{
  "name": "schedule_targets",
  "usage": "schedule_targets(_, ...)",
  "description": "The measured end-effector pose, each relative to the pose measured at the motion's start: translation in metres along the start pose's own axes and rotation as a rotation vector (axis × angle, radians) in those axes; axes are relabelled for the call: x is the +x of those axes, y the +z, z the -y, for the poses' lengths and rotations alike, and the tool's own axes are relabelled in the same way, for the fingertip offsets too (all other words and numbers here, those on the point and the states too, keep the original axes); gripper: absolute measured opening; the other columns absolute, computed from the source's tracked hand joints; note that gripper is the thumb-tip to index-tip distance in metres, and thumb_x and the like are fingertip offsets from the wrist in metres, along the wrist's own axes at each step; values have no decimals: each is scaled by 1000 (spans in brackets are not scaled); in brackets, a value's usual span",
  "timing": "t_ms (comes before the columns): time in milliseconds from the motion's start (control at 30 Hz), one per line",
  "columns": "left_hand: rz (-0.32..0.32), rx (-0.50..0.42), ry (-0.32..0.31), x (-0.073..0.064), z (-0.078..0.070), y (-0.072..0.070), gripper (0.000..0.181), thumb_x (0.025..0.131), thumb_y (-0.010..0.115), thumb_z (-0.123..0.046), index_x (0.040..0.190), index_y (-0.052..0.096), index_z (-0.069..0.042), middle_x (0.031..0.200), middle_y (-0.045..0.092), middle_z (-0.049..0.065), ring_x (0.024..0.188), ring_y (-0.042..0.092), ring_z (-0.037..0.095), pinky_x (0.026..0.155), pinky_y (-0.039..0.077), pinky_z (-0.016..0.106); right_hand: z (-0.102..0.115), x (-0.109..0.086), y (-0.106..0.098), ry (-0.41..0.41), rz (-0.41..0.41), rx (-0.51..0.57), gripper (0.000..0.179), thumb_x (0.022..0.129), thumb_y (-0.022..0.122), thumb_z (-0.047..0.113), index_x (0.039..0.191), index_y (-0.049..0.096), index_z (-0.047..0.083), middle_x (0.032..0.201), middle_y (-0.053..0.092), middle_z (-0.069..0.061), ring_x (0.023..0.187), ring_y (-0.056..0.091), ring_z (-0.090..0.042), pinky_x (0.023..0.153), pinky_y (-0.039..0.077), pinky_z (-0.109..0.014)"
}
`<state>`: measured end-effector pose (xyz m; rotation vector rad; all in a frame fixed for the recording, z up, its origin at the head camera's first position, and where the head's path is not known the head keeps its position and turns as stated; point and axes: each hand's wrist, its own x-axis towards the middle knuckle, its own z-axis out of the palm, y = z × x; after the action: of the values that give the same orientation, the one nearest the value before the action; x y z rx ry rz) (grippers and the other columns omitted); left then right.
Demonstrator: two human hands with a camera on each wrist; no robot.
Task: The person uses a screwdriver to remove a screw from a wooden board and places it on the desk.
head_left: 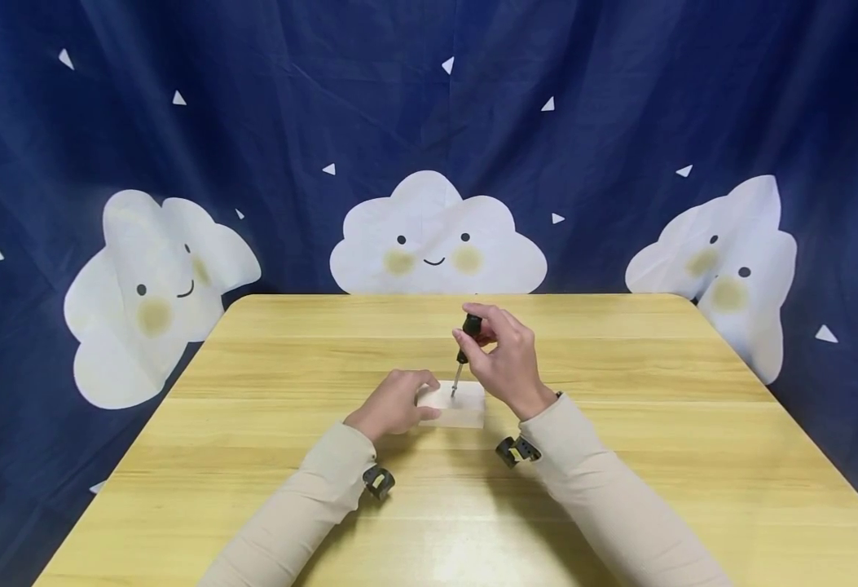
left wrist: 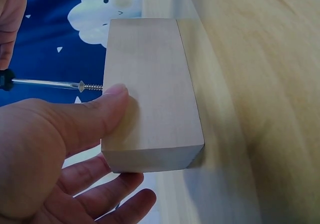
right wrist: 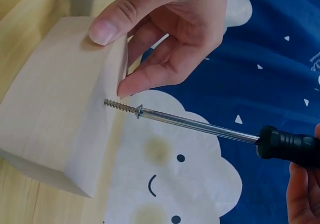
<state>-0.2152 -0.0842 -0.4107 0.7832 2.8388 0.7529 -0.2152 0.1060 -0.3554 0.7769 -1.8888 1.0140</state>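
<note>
A pale wooden block [head_left: 465, 414] lies on the table in front of the person. The left hand [head_left: 394, 403] grips its left end, with the thumb on the near face in the left wrist view [left wrist: 65, 129]. A screw [right wrist: 120, 106] stands in the block's top face, most of its thread showing above the wood. The right hand [head_left: 509, 359] holds a screwdriver [right wrist: 200, 127] by its black handle, fingers and thumb around it. The screwdriver's shaft leans slightly, and its tip meets the screw's head.
The wooden table [head_left: 289, 359] extends around the block on all sides. Behind it hangs a dark blue curtain [head_left: 289, 122] with white clouds and small triangles. Black bands with small devices [head_left: 379, 482] sit at both wrists, over beige sleeves [head_left: 297, 509].
</note>
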Motion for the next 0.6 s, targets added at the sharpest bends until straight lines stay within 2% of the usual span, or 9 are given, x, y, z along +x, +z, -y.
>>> schedule_targets(267,4,-5,-8,-1,0,0,42,83,78,-24,118,64,-6,117,66,9,103,60,23,96,47,38,-1,2,-2,13,13,10,35,77,79,-3,109,63,-4,78,66,-16,59,67,-20,55,56,-27)
schedule_targets(600,5,-5,-12,0,-1,0,41,83,78,-23,118,64,-6,119,66,10,109,60,27,99,45,40,-2,2,-5,21,47,38,33,79,76,-6,109,61,-5,78,66,-15,63,68,-22,60,57,-26)
